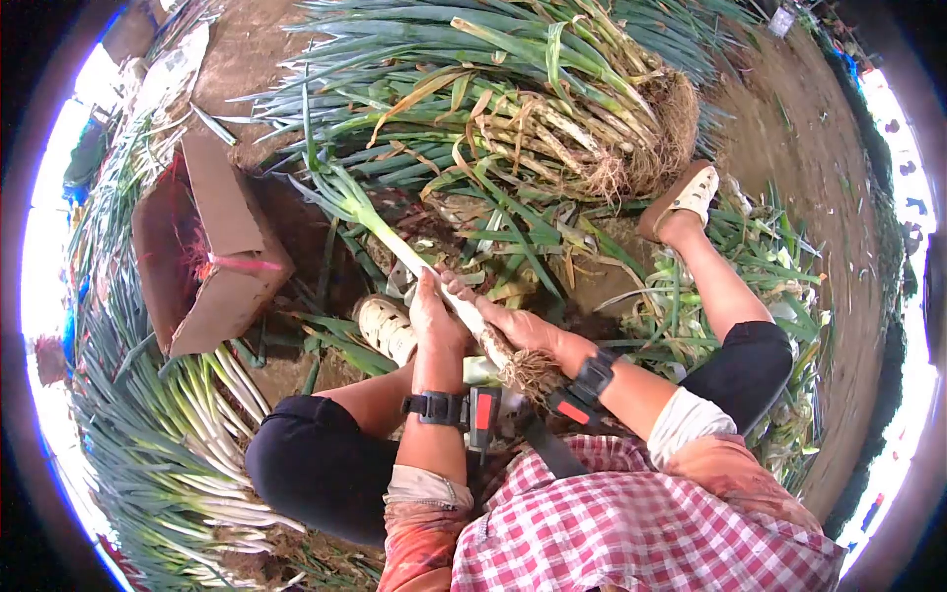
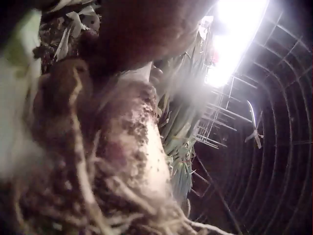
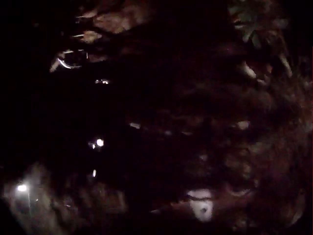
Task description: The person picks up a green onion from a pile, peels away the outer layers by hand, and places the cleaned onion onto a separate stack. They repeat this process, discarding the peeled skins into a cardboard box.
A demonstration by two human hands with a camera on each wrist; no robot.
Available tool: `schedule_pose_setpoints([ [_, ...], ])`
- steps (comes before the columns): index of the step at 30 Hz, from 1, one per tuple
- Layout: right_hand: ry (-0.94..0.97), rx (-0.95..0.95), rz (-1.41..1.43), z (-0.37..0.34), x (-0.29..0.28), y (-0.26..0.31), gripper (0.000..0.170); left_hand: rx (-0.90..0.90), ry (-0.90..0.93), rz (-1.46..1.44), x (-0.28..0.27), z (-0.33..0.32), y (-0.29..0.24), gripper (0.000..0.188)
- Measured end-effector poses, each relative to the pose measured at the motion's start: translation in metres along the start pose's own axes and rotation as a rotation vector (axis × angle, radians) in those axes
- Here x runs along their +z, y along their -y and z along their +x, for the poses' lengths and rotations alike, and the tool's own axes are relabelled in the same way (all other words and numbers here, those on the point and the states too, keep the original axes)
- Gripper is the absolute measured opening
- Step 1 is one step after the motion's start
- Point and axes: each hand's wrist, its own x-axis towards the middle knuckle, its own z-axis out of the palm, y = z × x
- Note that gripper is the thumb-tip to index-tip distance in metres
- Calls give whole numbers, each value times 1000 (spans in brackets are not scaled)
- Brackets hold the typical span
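Note:
A large green onion [image 1: 397, 245] slants across the person's lap, its green leaves up and to the left. Its muddy root tuft [image 1: 533, 372] hangs near the right wrist strap. The left hand [image 1: 435, 318] grips the white stalk midway along. Just below it, the right hand [image 1: 521, 328] holds the same stalk, its fingers curled over the top. In the left wrist view, the soil-caked stalk base [image 2: 142, 152] and its stringy roots fill the foreground, with part of a hand dark above. The right wrist view is almost black, so the grip is hidden there.
A big pile of green onions [image 1: 592, 109] with bushy roots lies ahead. An open cardboard box [image 1: 222, 212] stands at the left, with more cleaned stalks [image 1: 222, 434] below it. Stripped leaves [image 1: 691, 281] litter the ground around the person's shoes [image 1: 387, 331].

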Motion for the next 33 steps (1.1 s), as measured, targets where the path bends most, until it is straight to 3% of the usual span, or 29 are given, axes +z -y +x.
schedule_pose_setpoints([
  [1,-6,-90,-146,-12,-3,12,41,-9,2,-18,-4,7,-1,22],
  [2,73,229,-119,-22,-8,44,38,-19,0,-12,-1,8,-1,22],
  [4,-7,233,-62,-49,-10,41,31,83,-62,44,11,12,1,21],
  [5,-47,234,-33,-61,-10,42,28,30,-53,-17,10,18,2,21],
  [7,-61,53,-270,-78,-12,48,29,30,-60,18,11,23,10,21],
  [10,-162,258,21,-105,-15,77,23,50,-76,70,12,32,12,22],
  [12,-91,565,-65,-131,-23,108,28,202,-189,144,11,46,-16,21],
  [14,-159,781,-77,-160,-28,121,38,299,-66,136,-16,83,-72,19],
  [16,-355,859,-180,-180,-33,84,43,244,20,99,37,46,-69,18],
  [19,-296,795,-460,-159,-42,61,45,323,58,243,75,8,-39,18],
  [22,-252,718,-496,-141,-43,57,43,469,195,362,86,-30,-21,23],
  [25,-252,734,-472,-134,-37,60,38,547,220,426,101,-69,-30,25],
  [29,-183,753,-440,-126,-30,65,34,720,272,422,126,-119,-82,27],
  [31,-175,862,-515,-127,-32,57,35,813,286,487,132,-141,-131,26],
  [33,-155,840,-519,-124,-31,61,35,944,234,531,119,-152,-195,23],
])
